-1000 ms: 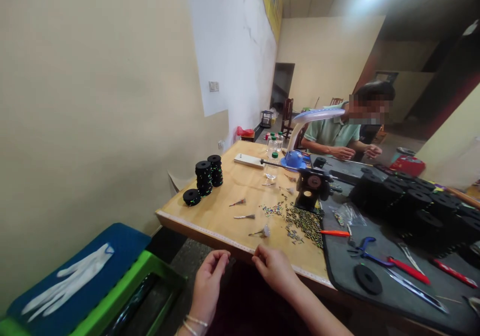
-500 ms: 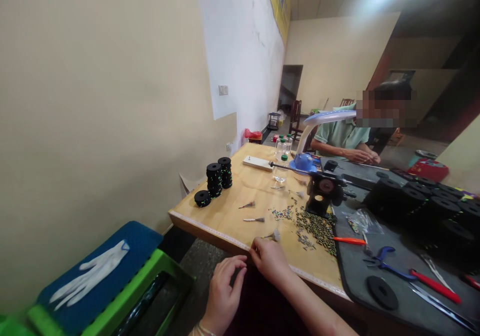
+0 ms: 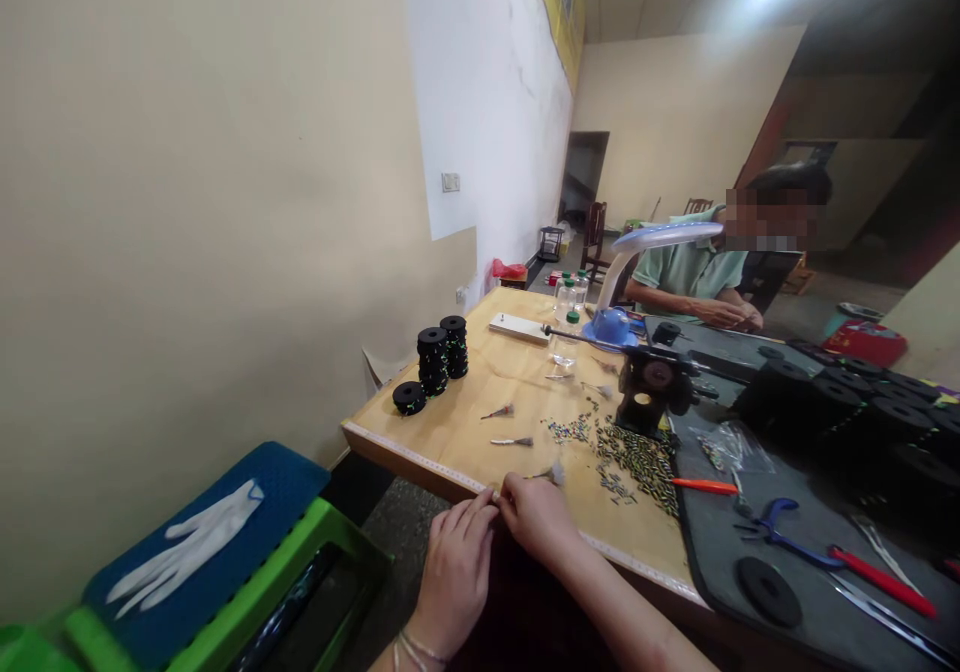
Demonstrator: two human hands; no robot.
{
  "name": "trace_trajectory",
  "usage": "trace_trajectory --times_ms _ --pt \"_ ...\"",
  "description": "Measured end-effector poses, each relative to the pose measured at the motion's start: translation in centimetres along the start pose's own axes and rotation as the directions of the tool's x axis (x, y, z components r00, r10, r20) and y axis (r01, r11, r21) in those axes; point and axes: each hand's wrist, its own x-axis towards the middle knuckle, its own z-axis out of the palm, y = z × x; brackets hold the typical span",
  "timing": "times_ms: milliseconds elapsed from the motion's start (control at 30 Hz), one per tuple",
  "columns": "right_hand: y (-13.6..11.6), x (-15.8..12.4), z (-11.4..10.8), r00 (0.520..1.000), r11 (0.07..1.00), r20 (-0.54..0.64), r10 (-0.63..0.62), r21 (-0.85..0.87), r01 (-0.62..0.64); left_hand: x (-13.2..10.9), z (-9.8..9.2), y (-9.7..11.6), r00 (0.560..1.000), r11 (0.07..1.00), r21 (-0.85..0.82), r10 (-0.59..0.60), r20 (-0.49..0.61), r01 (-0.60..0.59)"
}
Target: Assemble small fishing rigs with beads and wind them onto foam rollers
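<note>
Head view, with the hands as the middle of the dial. The left hand (image 3: 457,552), wearing thin bracelets (image 3: 412,650), and the right hand (image 3: 534,512) meet at the near edge of the table (image 3: 450,437) — fingers bent, tips bunched up against each other. Can't tell if anything's pinched in there, the fingers cover it. Nearest item is a pale brush-ended piece (image 3: 555,473), lying on the table just past the right hand at about 1 o'clock and partly hidden by it. Another brush-ended piece, slim and light-handled (image 3: 512,442), lies near 12.

Between 1 and 2 there's a scatter of tiny coloured bits (image 3: 568,427), and between 2 and 3 a bigger pile of little dark-and-gold pieces (image 3: 637,462). Black machine (image 3: 649,392) with a long rod stands at 2. At 3 an orange-handled tool (image 3: 705,486) pokes onto the grey mat (image 3: 716,552), blue pliers (image 3: 787,532) farther along the same way. Stacked black spools (image 3: 433,362) sit at 11, a lone spool (image 3: 409,398) just beside them. Lamp (image 3: 619,327) and green-capped bottles (image 3: 572,337) are up around 1.

White glove (image 3: 187,552) lies flat on a blue-topped stool (image 3: 292,472) at 9. Around 2, across the table, a co-worker in a light green shirt (image 3: 686,272) has both hands close together — too small to see what's in them.
</note>
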Motion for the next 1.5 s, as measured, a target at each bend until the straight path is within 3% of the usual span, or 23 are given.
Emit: trace_trajectory --times_ms 300,533,833,1100,1267,1500 --pt "0.2 0.0 -0.1 0.998 0.997 0.034 0.052 0.059 -0.054 0.4 -0.5 1.2 0.993 0.991 0.125 -0.063 0.098 0.051" --pt "0.9 -0.2 -0.6 0.995 0.988 0.061 0.073 0.132 -0.08 0.8 -0.5 1.6 0.978 0.963 0.27 -0.06 0.202 0.004" --pt "3.1 -1.9 -1.2 0.987 0.972 0.084 0.135 0.182 -0.148 1.2 -0.1 2.2 0.979 0.925 0.378 -0.053 0.199 -0.027" --pt "3.6 -2.1 -0.8 0.989 0.968 0.069 0.131 0.208 -0.142 0.8 0.9 1.9 0.98 0.878 0.471 -0.011 0.198 -0.085" --pt "3.7 -2.4 -0.8 0.99 0.968 0.071 0.121 0.213 -0.133 0.4 1.0 2.0 0.986 0.881 0.468 -0.013 0.164 -0.066" --pt "3.2 -2.4 -0.9 0.988 0.968 0.054 0.142 0.202 -0.15 0.1 0.1 1.7 0.976 0.947 0.311 -0.133 0.17 0.075"
